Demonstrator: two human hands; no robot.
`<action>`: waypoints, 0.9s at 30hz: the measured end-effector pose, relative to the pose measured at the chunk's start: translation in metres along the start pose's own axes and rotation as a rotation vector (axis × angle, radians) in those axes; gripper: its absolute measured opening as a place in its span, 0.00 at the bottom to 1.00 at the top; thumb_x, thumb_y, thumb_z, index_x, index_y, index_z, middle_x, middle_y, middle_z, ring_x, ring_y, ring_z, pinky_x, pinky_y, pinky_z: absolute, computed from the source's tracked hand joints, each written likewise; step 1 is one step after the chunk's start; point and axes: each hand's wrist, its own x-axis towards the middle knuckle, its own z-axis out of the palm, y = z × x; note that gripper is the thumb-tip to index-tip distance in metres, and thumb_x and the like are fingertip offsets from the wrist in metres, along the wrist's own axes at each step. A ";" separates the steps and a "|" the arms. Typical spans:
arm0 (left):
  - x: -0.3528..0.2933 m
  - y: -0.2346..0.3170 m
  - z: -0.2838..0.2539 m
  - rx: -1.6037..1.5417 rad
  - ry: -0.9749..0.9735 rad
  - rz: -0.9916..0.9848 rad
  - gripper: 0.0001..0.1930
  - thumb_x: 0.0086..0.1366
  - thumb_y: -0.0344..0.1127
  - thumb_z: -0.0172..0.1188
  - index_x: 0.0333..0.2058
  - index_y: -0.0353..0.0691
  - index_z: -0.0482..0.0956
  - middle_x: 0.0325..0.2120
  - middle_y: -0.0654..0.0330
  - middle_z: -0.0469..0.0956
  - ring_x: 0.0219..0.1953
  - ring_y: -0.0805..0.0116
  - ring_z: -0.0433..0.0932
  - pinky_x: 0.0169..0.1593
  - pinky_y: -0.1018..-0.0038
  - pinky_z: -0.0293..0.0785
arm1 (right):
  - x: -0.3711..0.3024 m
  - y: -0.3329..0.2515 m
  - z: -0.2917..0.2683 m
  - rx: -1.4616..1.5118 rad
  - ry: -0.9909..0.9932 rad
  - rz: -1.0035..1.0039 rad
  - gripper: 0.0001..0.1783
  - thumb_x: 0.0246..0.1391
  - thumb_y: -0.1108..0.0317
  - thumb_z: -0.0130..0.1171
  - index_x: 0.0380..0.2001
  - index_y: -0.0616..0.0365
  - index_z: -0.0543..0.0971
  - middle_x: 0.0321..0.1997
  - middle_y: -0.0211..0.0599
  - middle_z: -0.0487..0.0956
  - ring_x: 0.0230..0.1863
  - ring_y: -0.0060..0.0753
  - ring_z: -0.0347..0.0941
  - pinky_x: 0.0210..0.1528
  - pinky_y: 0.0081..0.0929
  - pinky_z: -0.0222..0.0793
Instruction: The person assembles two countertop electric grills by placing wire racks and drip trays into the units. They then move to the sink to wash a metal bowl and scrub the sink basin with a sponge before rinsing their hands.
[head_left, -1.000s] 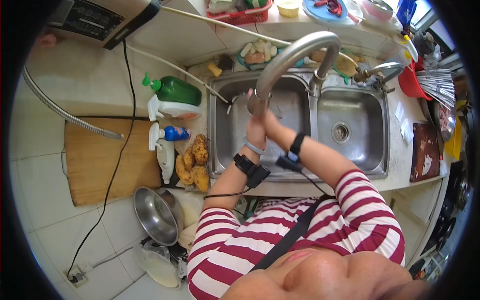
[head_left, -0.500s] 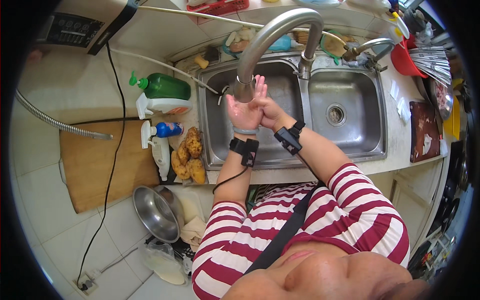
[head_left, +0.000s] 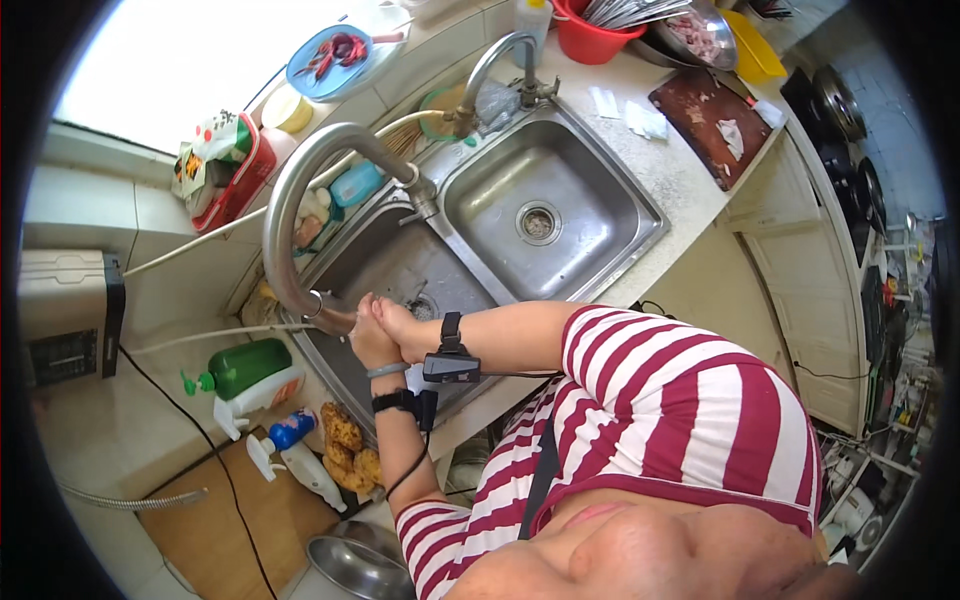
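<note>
the left hand [head_left: 372, 338] and the right hand [head_left: 400, 325] are pressing against each other, palm to palm, fingers lying together rather than spread, right under the mouth of the tall curved steel faucet [head_left: 300, 200]. both are hanging over the left basin of the double steel sink [head_left: 640, 215], close to its drain. whether water is running cannot be told. each wrist is wearing a dark band. on the counter to the left a green-topped spray bottle [head_left: 245, 372] and a blue-capped spray bottle [head_left: 290, 450] are lying beside some browned fried pieces [head_left: 348, 450].
</note>
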 end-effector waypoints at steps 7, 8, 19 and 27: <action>0.007 -0.009 0.002 -0.768 -0.026 -0.047 0.22 0.55 0.33 0.51 0.50 0.40 0.64 0.44 0.52 0.69 0.46 0.59 0.69 0.49 0.69 0.62 | 0.018 -0.017 -0.012 -0.460 -0.280 -0.095 0.13 0.56 0.65 0.38 0.40 0.55 0.69 0.37 0.40 0.72 0.36 0.33 0.68 0.40 0.29 0.64; 0.001 -0.023 0.000 -1.435 -0.075 -0.213 0.27 0.53 0.30 0.50 0.54 0.40 0.59 0.51 0.53 0.65 0.52 0.58 0.64 0.56 0.68 0.57 | 0.003 -0.017 0.002 -0.186 -0.360 -0.003 0.12 0.55 0.66 0.39 0.38 0.57 0.69 0.34 0.38 0.72 0.35 0.32 0.69 0.38 0.29 0.65; -0.007 0.006 0.007 -1.752 -0.005 -0.561 0.28 0.62 0.49 0.40 0.56 0.35 0.54 0.56 0.53 0.56 0.59 0.62 0.53 0.61 0.63 0.46 | -0.019 -0.027 0.004 -0.949 -0.611 -0.489 0.16 0.53 0.60 0.45 0.41 0.57 0.71 0.42 0.39 0.73 0.45 0.36 0.69 0.51 0.40 0.60; -0.008 0.044 -0.020 -2.217 0.047 -0.636 0.27 0.63 0.47 0.37 0.53 0.32 0.56 0.55 0.51 0.57 0.58 0.60 0.55 0.61 0.65 0.47 | 0.008 -0.076 -0.010 -1.499 -0.407 -0.561 0.16 0.47 0.61 0.49 0.39 0.54 0.73 0.39 0.45 0.74 0.45 0.41 0.68 0.47 0.33 0.62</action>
